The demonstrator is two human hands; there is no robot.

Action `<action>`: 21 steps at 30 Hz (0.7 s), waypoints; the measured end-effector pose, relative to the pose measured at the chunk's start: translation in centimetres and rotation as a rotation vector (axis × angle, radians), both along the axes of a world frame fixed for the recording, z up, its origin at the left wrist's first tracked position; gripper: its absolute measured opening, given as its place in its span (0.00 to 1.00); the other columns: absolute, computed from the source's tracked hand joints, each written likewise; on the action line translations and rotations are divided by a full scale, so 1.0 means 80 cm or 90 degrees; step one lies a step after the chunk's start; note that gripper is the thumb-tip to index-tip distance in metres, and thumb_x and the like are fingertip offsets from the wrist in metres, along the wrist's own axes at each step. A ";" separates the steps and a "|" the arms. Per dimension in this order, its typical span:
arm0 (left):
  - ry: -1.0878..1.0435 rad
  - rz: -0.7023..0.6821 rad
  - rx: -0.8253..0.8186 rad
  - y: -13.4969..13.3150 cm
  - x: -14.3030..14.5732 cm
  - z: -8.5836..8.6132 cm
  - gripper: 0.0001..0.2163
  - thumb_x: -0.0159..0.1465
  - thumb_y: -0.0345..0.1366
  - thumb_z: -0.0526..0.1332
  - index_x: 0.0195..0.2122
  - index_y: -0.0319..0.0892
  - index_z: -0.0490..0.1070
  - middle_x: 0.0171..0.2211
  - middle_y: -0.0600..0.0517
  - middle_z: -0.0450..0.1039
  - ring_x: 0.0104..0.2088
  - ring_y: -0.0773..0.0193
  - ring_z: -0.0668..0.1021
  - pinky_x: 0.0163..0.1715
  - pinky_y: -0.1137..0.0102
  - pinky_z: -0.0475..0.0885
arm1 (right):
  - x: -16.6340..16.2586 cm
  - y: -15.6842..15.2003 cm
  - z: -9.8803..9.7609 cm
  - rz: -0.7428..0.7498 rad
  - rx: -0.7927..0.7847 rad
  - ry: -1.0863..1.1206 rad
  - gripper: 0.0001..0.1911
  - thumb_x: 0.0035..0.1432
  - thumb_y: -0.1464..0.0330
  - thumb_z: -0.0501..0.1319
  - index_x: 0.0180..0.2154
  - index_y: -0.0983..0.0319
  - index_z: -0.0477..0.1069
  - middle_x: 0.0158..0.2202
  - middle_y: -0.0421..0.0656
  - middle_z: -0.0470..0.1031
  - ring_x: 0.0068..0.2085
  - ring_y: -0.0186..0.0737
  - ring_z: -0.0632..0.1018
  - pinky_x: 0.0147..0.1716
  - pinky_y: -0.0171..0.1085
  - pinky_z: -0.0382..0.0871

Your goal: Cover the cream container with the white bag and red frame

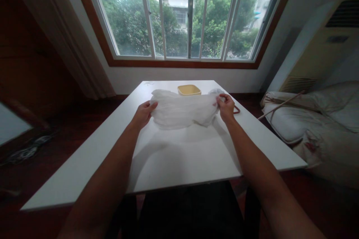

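A thin white translucent bag or cloth (182, 110) lies spread on the white table (179, 157), towards its far half. My left hand (143, 114) grips its left edge, fingers closed on the material. My right hand (226, 106) pinches its right edge near a bunched corner. Both arms reach forward across the table. A shallow yellow dish (189, 89) stands just behind the white material. A small reddish-brown loop (237, 110) shows on the table beside my right hand, partly hidden by it.
A large window (187, 15) fills the wall behind the table. Pale bedding and a cushion (314, 119) lie at the right, with an air-conditioner unit (322, 44) behind. Curtain (64, 33) and dark wood floor are at left. A dark chair seat (190, 209) sits under the table's near edge.
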State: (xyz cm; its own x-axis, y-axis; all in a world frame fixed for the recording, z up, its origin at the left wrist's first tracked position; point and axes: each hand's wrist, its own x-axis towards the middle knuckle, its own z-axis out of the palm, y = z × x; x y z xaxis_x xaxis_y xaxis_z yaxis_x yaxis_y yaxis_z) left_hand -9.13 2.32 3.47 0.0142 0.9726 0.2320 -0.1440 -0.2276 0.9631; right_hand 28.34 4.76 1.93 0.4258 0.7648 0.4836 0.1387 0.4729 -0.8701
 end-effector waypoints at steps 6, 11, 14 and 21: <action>-0.003 0.206 -0.116 0.018 -0.017 -0.013 0.23 0.52 0.49 0.68 0.45 0.42 0.70 0.43 0.46 0.77 0.36 0.61 0.79 0.33 0.67 0.73 | 0.014 0.006 -0.014 0.118 -0.189 0.090 0.25 0.58 0.54 0.61 0.53 0.59 0.64 0.38 0.43 0.77 0.31 0.36 0.78 0.26 0.33 0.74; 0.446 0.295 -0.105 0.025 -0.050 -0.035 0.34 0.44 0.52 0.72 0.50 0.42 0.69 0.43 0.40 0.77 0.41 0.50 0.80 0.38 0.63 0.72 | 0.006 -0.027 -0.015 0.431 -0.341 -0.134 0.46 0.43 0.61 0.75 0.61 0.59 0.61 0.45 0.48 0.77 0.33 0.40 0.80 0.25 0.35 0.77; 0.628 0.219 -0.112 0.026 -0.070 -0.043 0.36 0.36 0.49 0.76 0.47 0.42 0.72 0.36 0.42 0.78 0.37 0.48 0.80 0.36 0.63 0.72 | -0.008 -0.040 -0.019 0.523 -0.395 -0.199 0.55 0.33 0.70 0.77 0.64 0.60 0.58 0.43 0.46 0.78 0.31 0.40 0.80 0.25 0.36 0.78; 0.655 0.201 -0.030 0.028 -0.085 -0.028 0.18 0.53 0.47 0.63 0.41 0.43 0.78 0.27 0.48 0.76 0.29 0.56 0.78 0.32 0.66 0.72 | 0.006 -0.023 -0.002 0.441 -0.209 -0.052 0.40 0.42 0.72 0.69 0.59 0.57 0.63 0.31 0.35 0.75 0.24 0.30 0.74 0.25 0.31 0.74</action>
State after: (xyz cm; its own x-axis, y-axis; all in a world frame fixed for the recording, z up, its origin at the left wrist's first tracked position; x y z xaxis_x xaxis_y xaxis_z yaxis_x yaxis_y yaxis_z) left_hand -15.96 4.54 1.24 -0.0729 0.9740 0.2144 0.7986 -0.0717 0.5976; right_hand 28.82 2.91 1.76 -0.2297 0.9535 0.1952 -0.0254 0.1947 -0.9805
